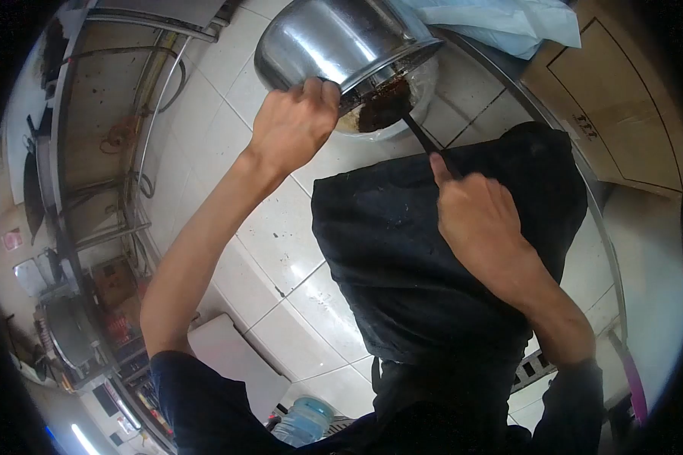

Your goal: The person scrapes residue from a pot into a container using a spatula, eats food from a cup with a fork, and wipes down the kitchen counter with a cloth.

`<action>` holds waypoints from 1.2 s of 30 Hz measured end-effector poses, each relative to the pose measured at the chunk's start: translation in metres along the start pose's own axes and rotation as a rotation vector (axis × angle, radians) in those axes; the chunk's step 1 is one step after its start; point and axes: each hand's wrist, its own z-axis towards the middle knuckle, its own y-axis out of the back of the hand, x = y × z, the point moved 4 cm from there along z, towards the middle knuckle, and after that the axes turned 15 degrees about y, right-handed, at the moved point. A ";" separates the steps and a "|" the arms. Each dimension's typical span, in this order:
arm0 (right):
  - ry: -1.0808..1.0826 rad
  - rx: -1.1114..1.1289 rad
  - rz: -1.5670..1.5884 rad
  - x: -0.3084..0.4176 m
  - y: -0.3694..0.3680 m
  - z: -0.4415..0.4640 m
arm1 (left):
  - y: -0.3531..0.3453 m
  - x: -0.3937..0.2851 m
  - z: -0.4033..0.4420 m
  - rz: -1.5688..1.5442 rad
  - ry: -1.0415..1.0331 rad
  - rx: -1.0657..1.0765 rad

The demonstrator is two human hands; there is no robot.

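Note:
A large steel pot [334, 42] is tipped on its side, its mouth facing down towards me. My left hand [300, 117] is closed on the pot's rim at the near left. In my right hand [478, 216] is a black-handled spatula [421, 135], the index finger stretched along its handle. The spatula's far end is at the pot's mouth, among dark brown sauce [385, 108]. Below the mouth stands a round container [429, 87] with a clear plastic lining, partly hidden by the pot.
White floor tiles [281, 265] lie under the work. To the right stands a cardboard box [607, 98], with a pale blue plastic bag [501, 23] beside it. Metal shelving [91, 189] runs along the left. A water bottle [307, 417] is near my body.

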 end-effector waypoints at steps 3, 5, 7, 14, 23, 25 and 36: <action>0.030 -0.124 0.047 -0.006 0.002 0.033 | 0.001 -0.003 0.001 -0.003 -0.002 0.048; 0.135 -0.283 0.129 -0.006 -0.005 0.063 | 0.002 -0.002 0.000 -0.007 0.002 0.053; 0.136 -0.282 0.127 -0.008 -0.027 0.069 | 0.002 -0.002 -0.001 -0.011 0.003 0.049; 0.061 0.070 0.157 -0.026 -0.002 -0.004 | -0.004 0.009 0.000 -0.039 0.047 0.016; 0.135 -0.266 0.360 -0.021 -0.026 0.089 | -0.007 0.009 -0.004 -0.071 0.047 -0.007; 0.153 -0.231 0.356 -0.028 -0.033 0.063 | -0.006 0.014 -0.001 -0.100 0.068 -0.003; 0.271 -0.303 0.369 -0.040 -0.001 0.087 | -0.003 0.016 0.000 -0.144 0.082 -0.040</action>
